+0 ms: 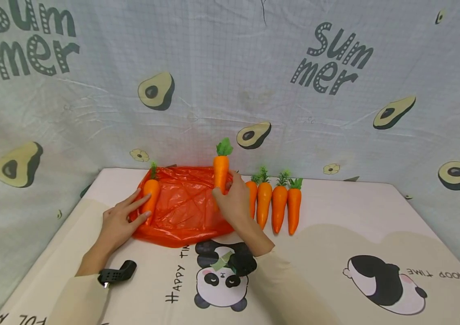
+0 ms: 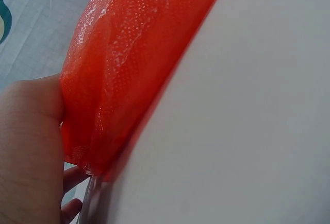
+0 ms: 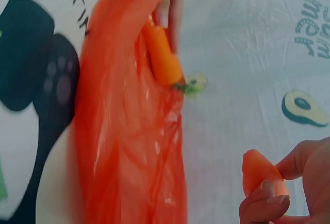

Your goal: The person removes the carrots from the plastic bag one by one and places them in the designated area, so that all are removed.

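In the head view, a red plastic bag (image 1: 185,203) lies spread on the table. One carrot with a green top (image 1: 151,192) is at its left side, leaves past the far edge. Straight fingers of my left hand (image 1: 122,221) rest across this carrot and touch the bag. The left wrist view shows bag film (image 2: 129,54) covering part of that hand. My right hand (image 1: 235,201) pinches another carrot (image 1: 221,169) upright at the bag's right side, leaves up. Its orange end (image 3: 255,170) shows between thumb and fingers in the right wrist view.
Several more carrots (image 1: 279,207) lie in a row just right of the bag, leaves toward the back. The printed tablecloth (image 1: 327,262) shows pandas and lettering. A pale curtain (image 1: 213,99) with avocado prints hangs behind the table.
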Motion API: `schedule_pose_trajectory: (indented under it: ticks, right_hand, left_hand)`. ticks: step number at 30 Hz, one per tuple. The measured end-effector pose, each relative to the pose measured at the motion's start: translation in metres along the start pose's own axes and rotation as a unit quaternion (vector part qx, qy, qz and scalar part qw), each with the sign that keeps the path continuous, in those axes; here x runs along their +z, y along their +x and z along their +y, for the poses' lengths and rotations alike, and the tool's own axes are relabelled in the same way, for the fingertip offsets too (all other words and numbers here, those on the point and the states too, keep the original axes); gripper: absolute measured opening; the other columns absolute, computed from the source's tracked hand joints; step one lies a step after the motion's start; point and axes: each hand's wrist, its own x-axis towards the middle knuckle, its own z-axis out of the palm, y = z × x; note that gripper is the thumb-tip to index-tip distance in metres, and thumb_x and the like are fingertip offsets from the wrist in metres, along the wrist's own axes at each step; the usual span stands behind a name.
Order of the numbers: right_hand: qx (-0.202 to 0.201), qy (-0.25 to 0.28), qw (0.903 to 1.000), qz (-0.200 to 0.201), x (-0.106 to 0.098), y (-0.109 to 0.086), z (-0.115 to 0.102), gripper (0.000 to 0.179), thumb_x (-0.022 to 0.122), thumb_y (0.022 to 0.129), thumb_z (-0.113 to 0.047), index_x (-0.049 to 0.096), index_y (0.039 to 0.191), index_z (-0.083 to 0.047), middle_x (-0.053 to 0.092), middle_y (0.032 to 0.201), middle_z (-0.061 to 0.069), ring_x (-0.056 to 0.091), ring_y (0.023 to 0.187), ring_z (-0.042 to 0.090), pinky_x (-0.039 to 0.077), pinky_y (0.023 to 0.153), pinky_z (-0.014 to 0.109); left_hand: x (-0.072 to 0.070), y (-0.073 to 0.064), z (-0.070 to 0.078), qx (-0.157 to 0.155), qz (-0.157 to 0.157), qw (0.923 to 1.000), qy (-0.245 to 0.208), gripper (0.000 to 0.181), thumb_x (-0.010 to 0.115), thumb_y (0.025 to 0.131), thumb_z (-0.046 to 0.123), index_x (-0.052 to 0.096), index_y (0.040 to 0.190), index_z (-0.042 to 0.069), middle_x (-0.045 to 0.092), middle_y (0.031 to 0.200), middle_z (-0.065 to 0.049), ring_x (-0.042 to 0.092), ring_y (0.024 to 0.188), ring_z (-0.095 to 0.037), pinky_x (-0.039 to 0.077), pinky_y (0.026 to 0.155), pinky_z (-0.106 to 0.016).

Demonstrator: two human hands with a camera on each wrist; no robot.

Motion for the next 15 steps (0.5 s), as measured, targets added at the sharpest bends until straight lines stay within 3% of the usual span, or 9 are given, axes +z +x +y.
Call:
schedule_pose_trajectory:
  ticks: [15]
  right_hand:
    - [0.038,-0.025,0.9987,0.021,-0.042,0.000,0.031,0.061,0.059,0.082,-0.015,0.043,0.139,-0.001,0.059,0.093,0.011,0.050,0.061,0.020,0.044,0.053,0.027]
  left_hand:
    - [0.001,0.000,0.001,-0.002,-0.001,1.0000,0.006,0.055,0.063,0.092,0.030,0.050,0.138,0.005,0.032,0.149,-0.024,0.032,0.128,-0.049,0.021,0.092,-0.064]
